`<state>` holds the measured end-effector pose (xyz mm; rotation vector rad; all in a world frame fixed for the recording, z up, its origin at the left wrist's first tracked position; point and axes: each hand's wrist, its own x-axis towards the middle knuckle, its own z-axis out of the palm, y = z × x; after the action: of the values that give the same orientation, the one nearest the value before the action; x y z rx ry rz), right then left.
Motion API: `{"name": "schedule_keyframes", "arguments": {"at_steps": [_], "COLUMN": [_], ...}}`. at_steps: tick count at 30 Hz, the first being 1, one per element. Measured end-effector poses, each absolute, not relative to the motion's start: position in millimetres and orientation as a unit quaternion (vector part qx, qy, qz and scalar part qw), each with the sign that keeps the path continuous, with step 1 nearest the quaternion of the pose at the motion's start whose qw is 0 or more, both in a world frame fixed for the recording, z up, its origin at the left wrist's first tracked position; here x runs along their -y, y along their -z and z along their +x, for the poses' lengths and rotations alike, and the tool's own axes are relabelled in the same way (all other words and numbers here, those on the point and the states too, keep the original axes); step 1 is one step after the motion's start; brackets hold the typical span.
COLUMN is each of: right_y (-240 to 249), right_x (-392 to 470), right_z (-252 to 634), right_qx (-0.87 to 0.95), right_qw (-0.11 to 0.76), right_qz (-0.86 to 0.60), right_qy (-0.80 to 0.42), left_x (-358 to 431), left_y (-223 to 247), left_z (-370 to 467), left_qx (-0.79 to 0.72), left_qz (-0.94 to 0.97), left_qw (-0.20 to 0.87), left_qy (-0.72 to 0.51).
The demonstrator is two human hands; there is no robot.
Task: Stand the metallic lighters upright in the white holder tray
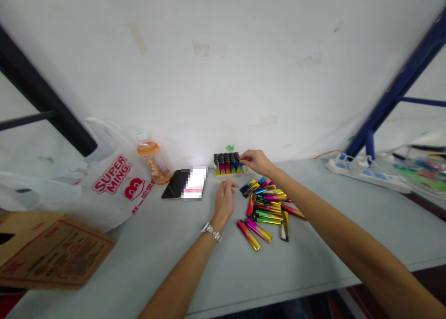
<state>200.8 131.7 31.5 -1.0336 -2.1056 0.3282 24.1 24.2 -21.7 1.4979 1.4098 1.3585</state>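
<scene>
Upright lighters with black tops stand in close rows in a lighter rack (227,174) against the wall. At its right end, my right hand (256,160) has its fingertips pinched on the top of a lighter (239,164). In front of the rack, my left hand (225,199) rests loosely curled near the table, fingers apart and nothing visible in them; a metal watch is on that wrist. Under and beside my right forearm lies a loose pile of shiny coloured lighters (268,207). Two lighters, one red and gold (249,235), one pink and gold (258,230), lie nearer to me.
On the left are a phone (174,185) beside a blurred bright screen, an orange drink bottle (155,163), a white plastic bag (114,189) and a cardboard box (59,251). A power strip (369,176) lies at the right, below a blue metal post (397,86).
</scene>
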Motion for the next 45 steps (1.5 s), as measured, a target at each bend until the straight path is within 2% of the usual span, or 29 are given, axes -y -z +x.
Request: {"name": "schedule_keyframes", "arguments": {"at_steps": [9, 17, 24, 31, 37, 45], "right_y": [-23, -5, 8, -6, -10, -9], "right_x": [-128, -112, -108, -112, -116, -118], "right_z": [200, 196, 184, 152, 137, 137], "right_qx": [0.831, 0.807, 0.734, 0.653, 0.605, 0.591], "right_qw": [0.377, 0.374, 0.441, 0.388, 0.434, 0.450], "right_qz": [-0.399, -0.452, -0.478, -0.544, -0.544, -0.531], "right_qy": [-0.094, -0.076, -0.198, -0.357, -0.386, -0.409], "left_x": [-25, -26, -25, -24, -24, -24], "left_y": [23, 24, 22, 21, 22, 21], "left_z": [24, 24, 25, 24, 24, 25], "left_qx": [-0.538, -0.542, -0.542, -0.536, -0.529, -0.541], "left_qz": [0.583, 0.590, 0.593, 0.586, 0.589, 0.591], "left_qw": [0.329, 0.321, 0.323, 0.331, 0.335, 0.325], "left_qy": [-0.513, -0.504, -0.501, -0.509, -0.511, -0.502]}}
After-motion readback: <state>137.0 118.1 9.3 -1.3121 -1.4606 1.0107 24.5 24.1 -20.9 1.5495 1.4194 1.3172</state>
